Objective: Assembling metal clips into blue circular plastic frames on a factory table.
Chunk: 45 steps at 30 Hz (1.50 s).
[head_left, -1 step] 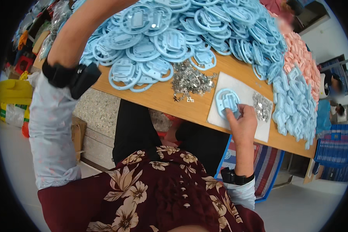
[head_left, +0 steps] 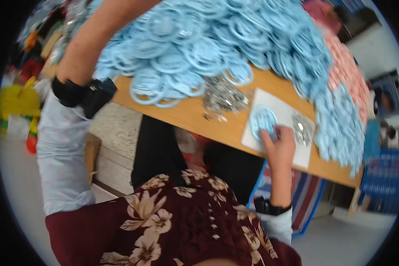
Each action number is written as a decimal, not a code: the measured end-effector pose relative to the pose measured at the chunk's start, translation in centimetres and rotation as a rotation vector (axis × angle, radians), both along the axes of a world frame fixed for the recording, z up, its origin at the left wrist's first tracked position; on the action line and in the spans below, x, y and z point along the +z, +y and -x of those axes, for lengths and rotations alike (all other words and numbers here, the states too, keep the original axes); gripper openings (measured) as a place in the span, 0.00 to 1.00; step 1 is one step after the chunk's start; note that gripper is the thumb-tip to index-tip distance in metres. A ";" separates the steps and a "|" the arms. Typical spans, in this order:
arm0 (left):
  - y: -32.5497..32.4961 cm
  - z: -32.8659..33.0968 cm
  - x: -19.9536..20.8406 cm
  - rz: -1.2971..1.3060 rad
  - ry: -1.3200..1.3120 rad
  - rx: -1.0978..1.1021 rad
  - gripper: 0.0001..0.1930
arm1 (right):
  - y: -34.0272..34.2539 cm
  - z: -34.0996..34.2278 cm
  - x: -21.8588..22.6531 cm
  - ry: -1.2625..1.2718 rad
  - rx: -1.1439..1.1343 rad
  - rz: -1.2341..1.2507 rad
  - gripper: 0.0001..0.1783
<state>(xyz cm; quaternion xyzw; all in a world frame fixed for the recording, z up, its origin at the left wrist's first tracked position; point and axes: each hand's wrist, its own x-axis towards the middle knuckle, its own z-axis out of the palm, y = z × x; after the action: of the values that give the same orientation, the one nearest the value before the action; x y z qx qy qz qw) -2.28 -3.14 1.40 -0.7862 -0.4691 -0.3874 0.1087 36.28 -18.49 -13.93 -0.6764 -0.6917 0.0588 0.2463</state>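
Note:
A light-blue oval plastic ring piece with a framed centre (head_left: 262, 120) lies on a white pad (head_left: 254, 142) near the table's front edge. At its lower right side my right hand (head_left: 281, 145) is closed, with the thumb on the rim and the fingers curled. Beside it on the pad is a small heap of shiny metal bits (head_left: 302, 128). My left arm reaches up over the far left, and its hand is beyond the top of the picture. A second pile of small metal pieces (head_left: 224, 98) sits left of the pad.
Many like blue ring pieces (head_left: 199, 51) are heaped across the back of the wooden table (head_left: 186, 117). To the right lie smaller blue parts (head_left: 339, 128) and pink parts (head_left: 348, 73). A striped bag (head_left: 303, 195) stands below the front edge. Another person (head_left: 321, 15) is at the far right.
The whole view has shifted slightly and blurred, so the table things appear a little lower and to the right. My right hand stays at the same ring piece.

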 end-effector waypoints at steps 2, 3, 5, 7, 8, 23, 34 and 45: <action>-4.1 7.6 0.9 -0.046 -0.023 0.269 0.17 | -0.3 -1.0 -1.6 0.000 0.068 -0.117 0.26; -5.6 7.9 0.4 -0.148 -0.161 0.198 0.12 | -1.0 -1.5 -1.6 0.158 0.029 -0.154 0.25; -7.1 7.6 -2.3 -0.200 -0.364 0.124 0.06 | -1.5 -4.3 -2.7 0.311 0.039 -0.195 0.19; -10.6 10.4 -4.7 -0.111 -0.462 0.277 0.07 | -1.8 -3.4 -0.5 0.256 0.079 -0.139 0.09; -12.0 11.7 -6.1 -0.068 -0.554 0.299 0.08 | -1.6 -3.0 0.4 0.202 0.092 -0.201 0.07; -8.4 36.8 -16.5 -0.123 -0.839 0.982 0.11 | 3.1 8.4 10.4 -0.323 0.386 -0.360 0.08; 2.2 44.5 -12.6 0.029 -0.553 0.970 0.19 | 5.3 11.2 11.2 -0.329 0.321 -0.444 0.08; 8.4 48.8 -10.6 0.132 -0.421 0.798 0.36 | 7.8 11.5 10.3 -0.355 0.238 -0.377 0.12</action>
<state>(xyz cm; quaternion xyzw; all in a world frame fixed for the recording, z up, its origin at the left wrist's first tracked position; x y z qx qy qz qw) -51.05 5.30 -9.17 -0.4533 -0.7708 -0.4360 0.1013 24.82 -10.71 -3.59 -0.5322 -0.7974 -0.1617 0.2341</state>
